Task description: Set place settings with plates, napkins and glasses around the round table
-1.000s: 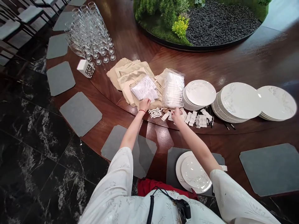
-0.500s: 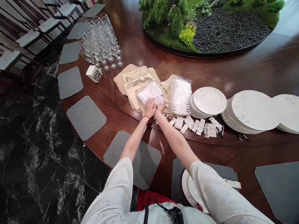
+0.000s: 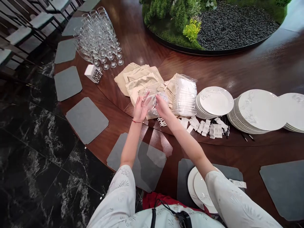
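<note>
As our left hand [image 3: 140, 109] and right hand [image 3: 162, 106] come together on a clear plastic packet [image 3: 150, 102], we hold it between them from either side, just above the beige napkins [image 3: 139, 79]. Its crinkled film is too blurred for us to tell what lies inside. A red thread [image 3: 136, 121] circles our left wrist.

Just to the right of our hands stands a plastic-wrapped stack of white pieces [image 3: 185, 96]. Small folded white pieces [image 3: 204, 127] lie in a row near the counter's [image 3: 237, 69] inner seam, beside a bundle of dark sticks [image 3: 226, 131]. Beyond them sit two stacks of white plates, a smaller one [image 3: 215, 101] and a larger one [image 3: 260, 109].

Grey placemats [image 3: 87, 120] follow the curved edge, and the one nearest us carries two white plates [image 3: 201, 190]. Up to the left, glass flutes [image 3: 97, 41] crowd together beside a small white lattice box [image 3: 93, 73]. At the counter's centre, moss and shrubs [image 3: 180, 19] border black pebbles [image 3: 237, 28], and dark marble flooring [image 3: 30, 177] spreads below.
</note>
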